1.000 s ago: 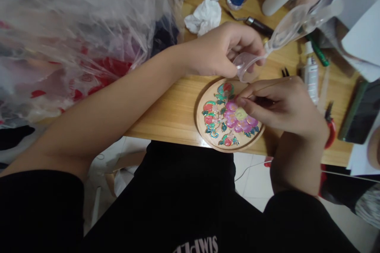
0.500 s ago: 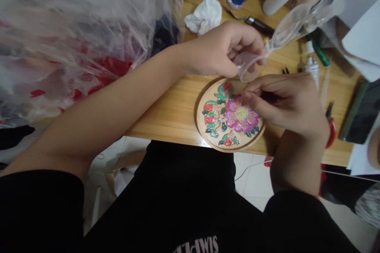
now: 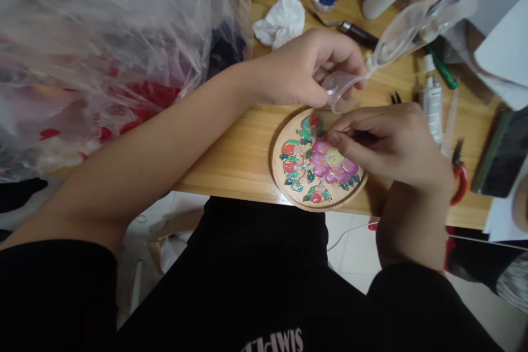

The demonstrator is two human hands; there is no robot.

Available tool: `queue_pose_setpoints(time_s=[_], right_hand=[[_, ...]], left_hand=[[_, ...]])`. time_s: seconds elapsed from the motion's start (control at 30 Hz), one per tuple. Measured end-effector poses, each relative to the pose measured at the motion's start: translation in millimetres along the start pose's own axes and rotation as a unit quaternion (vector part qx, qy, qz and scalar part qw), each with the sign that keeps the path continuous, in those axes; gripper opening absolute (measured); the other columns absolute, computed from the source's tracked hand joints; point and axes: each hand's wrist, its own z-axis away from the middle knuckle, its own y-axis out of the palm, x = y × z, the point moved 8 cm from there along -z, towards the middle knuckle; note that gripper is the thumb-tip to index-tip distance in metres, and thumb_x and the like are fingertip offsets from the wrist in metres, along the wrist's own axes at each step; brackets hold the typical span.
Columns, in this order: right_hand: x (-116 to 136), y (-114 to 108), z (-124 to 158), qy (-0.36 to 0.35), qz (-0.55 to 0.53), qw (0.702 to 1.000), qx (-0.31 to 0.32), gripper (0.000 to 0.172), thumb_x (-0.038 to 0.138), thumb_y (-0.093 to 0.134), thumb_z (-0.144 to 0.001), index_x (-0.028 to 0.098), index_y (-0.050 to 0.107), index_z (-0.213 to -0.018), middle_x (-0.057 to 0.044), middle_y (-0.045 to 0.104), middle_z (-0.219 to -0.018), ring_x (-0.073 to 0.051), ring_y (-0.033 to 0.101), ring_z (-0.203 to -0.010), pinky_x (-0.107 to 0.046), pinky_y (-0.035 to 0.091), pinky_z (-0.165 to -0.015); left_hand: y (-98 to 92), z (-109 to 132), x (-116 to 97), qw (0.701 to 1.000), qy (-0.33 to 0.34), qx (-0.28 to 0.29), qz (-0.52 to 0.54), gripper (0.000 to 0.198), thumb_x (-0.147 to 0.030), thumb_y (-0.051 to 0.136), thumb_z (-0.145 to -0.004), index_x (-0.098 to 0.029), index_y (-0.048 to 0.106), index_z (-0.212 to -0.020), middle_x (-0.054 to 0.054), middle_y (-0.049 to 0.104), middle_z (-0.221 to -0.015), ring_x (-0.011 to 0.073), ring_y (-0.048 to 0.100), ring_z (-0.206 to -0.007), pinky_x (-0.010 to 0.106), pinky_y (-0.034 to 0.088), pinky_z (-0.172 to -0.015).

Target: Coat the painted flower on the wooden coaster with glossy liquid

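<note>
A round wooden plate [image 3: 284, 191] lies at the table's front edge, bearing a raised pink flower [image 3: 335, 160] with a pale yellow middle, red fruits and green leaves outlined in gold. Just above the plate, my left hand [image 3: 319, 69] grips a small clear plastic cup [image 3: 343, 87] between thumb and fingers, tilted on its side. My right hand [image 3: 383, 140] is closed in a pinch on a thin stick [image 3: 367, 119] over the plate's upper right part. The stick's tip is hidden by my fingers.
A crumpled white tissue [image 3: 281, 21], a dark-handled tool [image 3: 358, 34], clear plastic cups [image 3: 402, 33], bottles and a metal tube [image 3: 432, 107] lie farther back. Red-handled pliers [image 3: 460, 179] and a dark phone [image 3: 504, 157] are on the right. Plastic bags [image 3: 103, 49] fill the left.
My right hand has shifted slightly left over the plate, uncovering more of the metal tube and pliers. My left hand keeps its hold on the cup.
</note>
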Motion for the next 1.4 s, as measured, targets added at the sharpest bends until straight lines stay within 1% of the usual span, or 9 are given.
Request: queue_pose_setpoints(time_s=[0.13,0.27,0.37,0.5,0.73,0.93,1.0,1.2,1.4], right_hand=[[-0.3,-1.3,0.6,0.003,0.002,1.000,-0.011,0.024,0.016,0.059,-0.085,0.018,0.057,-0.062,0.000,0.061,-0.051,-0.007,0.043,-0.044,-0.022,0.034,-0.048],[-0.4,-2.7,1.0,0.010,0.000,1.000,-0.016,0.024,0.018,0.060,-0.086,0.017,0.058,-0.062,0.000,0.061,-0.051,-0.006,0.043,-0.044,-0.023,0.033,-0.047],[-1.5,-4.0,1.7,0.025,-0.008,0.999,-0.019,0.022,0.018,0.061,-0.085,0.017,0.060,-0.063,0.001,0.058,-0.049,-0.006,0.039,-0.042,-0.023,0.033,-0.046],[-3.9,-9.0,2.8,0.050,-0.028,0.997,-0.047,0.016,0.019,0.061,-0.086,0.017,0.063,-0.069,0.003,0.055,-0.050,-0.005,0.040,-0.043,-0.022,0.034,-0.046],[-9.3,-28.1,12.2,0.064,-0.093,0.982,-0.152,0.012,0.017,0.068,-0.083,0.019,0.065,-0.072,0.006,0.049,-0.049,-0.005,0.037,-0.042,-0.023,0.030,-0.044],[-31.3,-51.8,31.3,0.106,-0.104,0.931,-0.333,0.018,0.016,0.062,-0.083,0.021,0.062,-0.066,0.000,0.054,-0.054,-0.011,0.043,-0.050,-0.029,0.029,-0.045],[-35.5,-54.1,33.2,0.124,-0.073,0.923,-0.357,0.018,0.021,0.063,-0.084,0.022,0.062,-0.066,0.000,0.052,-0.053,-0.011,0.041,-0.049,-0.029,0.028,-0.045],[-27.7,-41.6,20.4,0.110,0.081,0.946,-0.294,0.023,0.030,0.054,-0.091,0.020,0.061,-0.070,-0.003,0.065,-0.066,-0.011,0.049,-0.052,-0.028,0.033,-0.050],[-24.4,-35.8,19.2,0.101,0.187,0.936,-0.282,0.024,0.030,0.048,-0.092,0.019,0.064,-0.078,-0.004,0.068,-0.070,-0.014,0.058,-0.061,-0.028,0.035,-0.055]], left_hand=[[0.1,1.0,-2.7,1.000,0.018,0.005,0.016,0.033,0.015,0.060,-0.066,-0.001,0.055,-0.095,0.003,0.063,-0.096,0.0051,0.063,-0.087,0.020,0.050,-0.082],[0.2,1.7,-2.1,1.000,0.015,0.004,0.007,0.034,0.016,0.054,-0.067,-0.001,0.054,-0.097,0.003,0.065,-0.098,0.0049,0.062,-0.089,0.026,0.051,-0.088],[-1.7,2.3,1.6,1.000,0.003,-0.005,-0.011,0.032,0.008,0.058,-0.069,-0.004,0.057,-0.099,0.000,0.067,-0.100,0.0072,0.064,-0.094,0.031,0.050,-0.093],[-3.4,3.1,5.3,1.000,-0.011,-0.004,-0.027,0.032,-0.006,0.066,-0.067,-0.012,0.061,-0.098,-0.008,0.066,-0.097,0.0109,0.068,-0.098,0.030,0.051,-0.092],[-2.8,4.2,7.5,0.999,-0.020,0.007,-0.034,0.031,-0.007,0.066,-0.073,-0.006,0.056,-0.102,0.002,0.067,-0.098,0.0171,0.066,-0.106,0.041,0.049,-0.100],[-6.1,5.5,7.8,1.000,0.016,-0.002,-0.019,0.035,-0.017,0.076,-0.067,-0.009,0.060,-0.097,0.005,0.068,-0.099,0.0145,0.066,-0.099,0.034,0.052,-0.096],[-6.1,6.1,7.6,0.999,0.013,0.000,-0.029,0.034,-0.022,0.077,-0.069,-0.011,0.060,-0.096,0.005,0.068,-0.097,0.0146,0.067,-0.100,0.031,0.053,-0.093],[-4.9,6.2,6.2,1.000,-0.003,0.012,-0.027,0.036,-0.022,0.078,-0.066,-0.012,0.061,-0.096,0.003,0.068,-0.097,0.0136,0.068,-0.095,0.027,0.055,-0.087],[-7.5,7.8,7.6,0.999,-0.046,-0.011,-0.021,0.037,-0.014,0.076,-0.060,-0.014,0.062,-0.094,0.003,0.069,-0.098,0.0163,0.068,-0.096,0.025,0.055,-0.084]])
